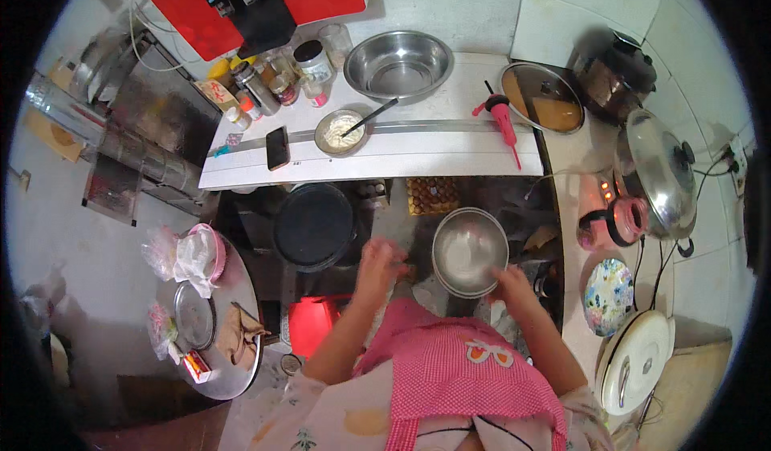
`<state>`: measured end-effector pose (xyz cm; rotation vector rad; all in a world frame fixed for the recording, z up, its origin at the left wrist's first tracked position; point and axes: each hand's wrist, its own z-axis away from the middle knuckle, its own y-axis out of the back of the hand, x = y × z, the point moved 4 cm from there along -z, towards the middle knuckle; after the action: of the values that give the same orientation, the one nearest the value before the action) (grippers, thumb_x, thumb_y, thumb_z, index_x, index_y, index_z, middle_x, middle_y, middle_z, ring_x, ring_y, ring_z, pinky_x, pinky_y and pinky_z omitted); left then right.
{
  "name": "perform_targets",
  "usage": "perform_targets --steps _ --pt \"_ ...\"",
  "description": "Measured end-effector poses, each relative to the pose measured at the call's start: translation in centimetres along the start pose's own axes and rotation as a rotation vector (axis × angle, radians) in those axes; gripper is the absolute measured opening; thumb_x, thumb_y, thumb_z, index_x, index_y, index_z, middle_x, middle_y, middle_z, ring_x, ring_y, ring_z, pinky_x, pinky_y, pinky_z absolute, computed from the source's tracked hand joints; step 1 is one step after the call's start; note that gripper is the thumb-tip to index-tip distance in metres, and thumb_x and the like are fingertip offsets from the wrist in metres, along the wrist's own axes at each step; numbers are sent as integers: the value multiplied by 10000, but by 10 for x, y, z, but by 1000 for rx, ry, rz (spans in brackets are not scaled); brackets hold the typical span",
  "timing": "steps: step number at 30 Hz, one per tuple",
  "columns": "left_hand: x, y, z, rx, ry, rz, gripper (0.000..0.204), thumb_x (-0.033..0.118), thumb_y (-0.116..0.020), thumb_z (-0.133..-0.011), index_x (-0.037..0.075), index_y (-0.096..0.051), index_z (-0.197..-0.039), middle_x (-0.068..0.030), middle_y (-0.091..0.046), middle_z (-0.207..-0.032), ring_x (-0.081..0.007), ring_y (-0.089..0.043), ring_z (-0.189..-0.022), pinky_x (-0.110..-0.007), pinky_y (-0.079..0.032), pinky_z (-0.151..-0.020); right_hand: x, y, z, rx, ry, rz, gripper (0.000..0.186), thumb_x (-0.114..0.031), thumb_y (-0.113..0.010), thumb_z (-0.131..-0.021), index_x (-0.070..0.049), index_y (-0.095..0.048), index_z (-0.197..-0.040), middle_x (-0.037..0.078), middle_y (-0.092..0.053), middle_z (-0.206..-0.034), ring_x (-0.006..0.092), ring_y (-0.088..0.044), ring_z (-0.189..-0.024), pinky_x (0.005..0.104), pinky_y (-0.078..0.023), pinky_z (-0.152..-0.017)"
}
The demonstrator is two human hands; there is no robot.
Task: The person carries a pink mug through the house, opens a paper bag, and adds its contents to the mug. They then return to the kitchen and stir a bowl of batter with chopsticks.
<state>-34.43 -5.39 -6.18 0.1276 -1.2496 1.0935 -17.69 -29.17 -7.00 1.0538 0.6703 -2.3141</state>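
My right hand (506, 284) grips the near right rim of a metal bowl (470, 246), which looks empty and is held in front of me, below the counter's edge. To its left my left hand (384, 261) is raised apart from the bowl, its fingers smeared by motion. A round black pan (314, 226) lies beyond that hand, to its left. On the white counter (450, 147) a small bowl of white batter-like stuff (333, 130) has a dark-handled utensil (371, 117) leaning in it.
A large steel basin (399, 64), several jars (313, 60) and a phone (277, 147) sit on the counter. To the right are a glass lid (541, 97), a lidded pot (658, 170) and a cooker (636, 363). A round table (241, 278) holds bags at left.
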Motion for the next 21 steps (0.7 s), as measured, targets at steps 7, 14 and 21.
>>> perform_targets --steps 7,14,21 --pt "97 77 -200 370 -132 190 587 356 -592 -866 108 -304 -1314 -99 -378 -1245 -261 -476 -1031 -429 -423 -844 -92 -26 -188 268 77 -88 323 -324 -531 -863 -11 -544 -941 99 -618 -710 175 -580 -555 299 -468 -472" --pt "106 92 -282 293 32 102 840 491 -604 -829 214 -45 -1391 -162 -314 -1309 -372 -503 -1054 -491 -479 -818 -110 -15 -294 277 62 -265 362 -357 -508 -903 -4 -548 -975 110 -634 -820 195 -606 -694 303 -493 -570" --pt "108 98 -287 181 -61 207 614 412 -515 -907 198 -164 -1363 -142 -340 -1330 -336 -489 -1115 -487 -494 -852 -100 -92 -257 44 -14 -220 501 -322 -551 -901 -59 -360 -1281 144 -586 -1073 226 -603 -854 315 -513 -675"
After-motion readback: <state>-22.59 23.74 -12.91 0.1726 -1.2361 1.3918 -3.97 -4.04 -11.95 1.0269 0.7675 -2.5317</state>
